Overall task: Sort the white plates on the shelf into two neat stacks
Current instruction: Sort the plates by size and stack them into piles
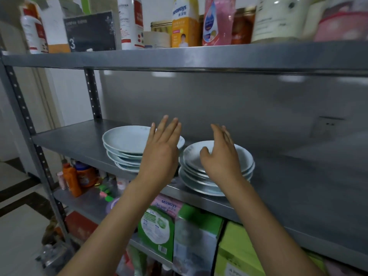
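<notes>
- Metal shelf [298, 176]: middle tier carrying 2 piles of white plates side by side, near the front edge.
- Left stack [123, 144]: shallow plates, rims staggered, not squared up.
- Right stack [245, 162]: likewise uneven, lower plates jutting forward.
- Left hand [159, 150]: fingers straight and spread, raised in front of the left stack, holding nothing.
- Right hand [221, 154]: fingers relaxed and extended over the right stack; contact with the top plate cannot be told.
- Handling, judged: glazed ceramic, rigid, smooth, breakable and heavy in number; take by opposite rims, few at a time.
- Legible writing: "seaways" on the yellow bottle [184, 22] above and on the pink pack [169, 204] below; "3" on the dark box [90, 30].
</notes>
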Demonstrator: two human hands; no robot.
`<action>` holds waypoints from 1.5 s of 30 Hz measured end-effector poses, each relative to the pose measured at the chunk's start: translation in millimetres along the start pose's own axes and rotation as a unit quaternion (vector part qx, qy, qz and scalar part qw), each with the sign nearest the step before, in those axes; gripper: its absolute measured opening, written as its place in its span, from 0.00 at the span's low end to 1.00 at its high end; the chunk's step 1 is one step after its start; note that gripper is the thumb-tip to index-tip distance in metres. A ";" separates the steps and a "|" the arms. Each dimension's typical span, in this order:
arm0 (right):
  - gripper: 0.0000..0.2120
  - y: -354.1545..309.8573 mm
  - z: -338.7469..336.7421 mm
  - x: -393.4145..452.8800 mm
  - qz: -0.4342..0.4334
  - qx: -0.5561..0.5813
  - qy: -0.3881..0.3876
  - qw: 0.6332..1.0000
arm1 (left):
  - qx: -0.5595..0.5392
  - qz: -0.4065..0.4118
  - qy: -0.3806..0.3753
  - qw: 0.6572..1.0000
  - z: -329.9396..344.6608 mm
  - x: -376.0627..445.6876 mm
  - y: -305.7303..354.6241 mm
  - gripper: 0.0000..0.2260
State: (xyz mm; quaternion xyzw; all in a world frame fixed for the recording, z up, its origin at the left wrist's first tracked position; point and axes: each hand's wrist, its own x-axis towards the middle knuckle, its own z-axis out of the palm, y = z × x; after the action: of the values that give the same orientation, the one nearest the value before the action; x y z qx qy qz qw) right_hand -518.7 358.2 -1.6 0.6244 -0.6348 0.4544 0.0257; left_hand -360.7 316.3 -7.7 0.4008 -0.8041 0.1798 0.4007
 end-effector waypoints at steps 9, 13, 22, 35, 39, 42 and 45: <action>0.29 87.2 -88.8 -24.2 0.039 -0.059 0.088 0.994 | -0.110 0.117 0.018 0.987 44.1 20.7 132.3 0.29; 0.29 129.6 -137.1 -48.0 0.080 -0.092 0.121 0.985 | -0.151 0.148 0.008 0.977 60.6 23.7 196.5 0.29; 0.25 241.9 -242.2 -116.9 0.204 -0.231 0.217 0.926 | -0.283 0.182 -0.050 0.940 108.6 9.7 336.5 0.29; 0.17 292.8 -267.6 -150.4 0.347 -0.322 0.172 0.864 | -0.358 0.135 -0.145 0.912 156.2 3.0 400.4 0.25; 0.11 288.0 -266.8 -152.7 0.316 -0.346 0.229 0.853 | -0.372 0.131 -0.144 0.908 156.8 1.9 399.8 0.24; 0.10 288.8 -266.9 -155.1 0.290 -0.336 0.257 0.858 | -0.370 0.134 -0.154 0.906 154.1 -0.4 400.4 0.23; 0.09 289.3 -268.2 -156.7 0.261 -0.282 0.292 0.876 | -0.373 0.128 -0.146 0.907 151.5 -1.2 399.9 0.22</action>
State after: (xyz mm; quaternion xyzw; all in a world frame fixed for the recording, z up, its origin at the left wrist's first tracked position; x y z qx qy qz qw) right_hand -863.9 586.4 -96.1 0.2415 -0.8397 0.4078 0.2652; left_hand -751.4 470.1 -88.9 0.1370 -0.9063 -0.1440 0.3729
